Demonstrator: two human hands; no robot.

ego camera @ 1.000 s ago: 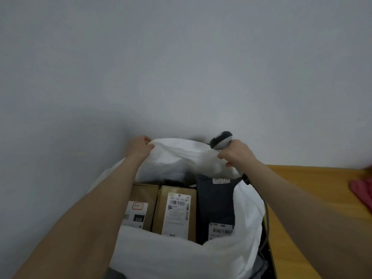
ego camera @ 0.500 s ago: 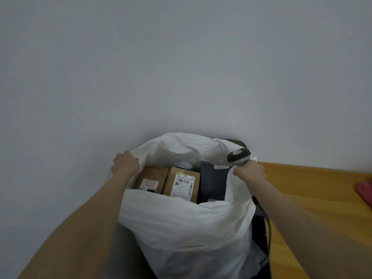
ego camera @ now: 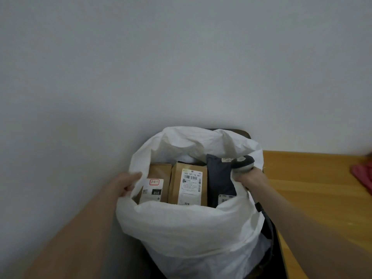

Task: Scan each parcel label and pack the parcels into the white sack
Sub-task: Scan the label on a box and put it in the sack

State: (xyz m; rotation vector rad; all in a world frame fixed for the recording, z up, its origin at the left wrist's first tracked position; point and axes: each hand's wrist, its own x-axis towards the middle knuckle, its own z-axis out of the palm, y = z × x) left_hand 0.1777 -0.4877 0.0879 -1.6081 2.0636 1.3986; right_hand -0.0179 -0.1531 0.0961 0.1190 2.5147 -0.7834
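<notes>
The white sack (ego camera: 193,228) stands open against the wall, its mouth spread wide. Inside stand two brown cardboard parcels, a left one (ego camera: 159,178) with a label marked 010 and a middle one (ego camera: 189,184) with a long white barcode label, plus a dark grey soft parcel (ego camera: 219,178) at the right. My left hand (ego camera: 125,183) grips the sack's left rim. My right hand (ego camera: 250,178) holds the grey barcode scanner (ego camera: 242,163) and pinches the right rim with it.
A plain grey wall rises right behind the sack. A wooden table top (ego camera: 322,198) lies to the right, with a pink cloth (ego camera: 364,176) at its far right edge. A black chair or frame (ego camera: 269,238) shows behind the sack's right side.
Both hands came down from the sack's back rim to its side rims and pulled the mouth wide. The parcels inside now show more fully.
</notes>
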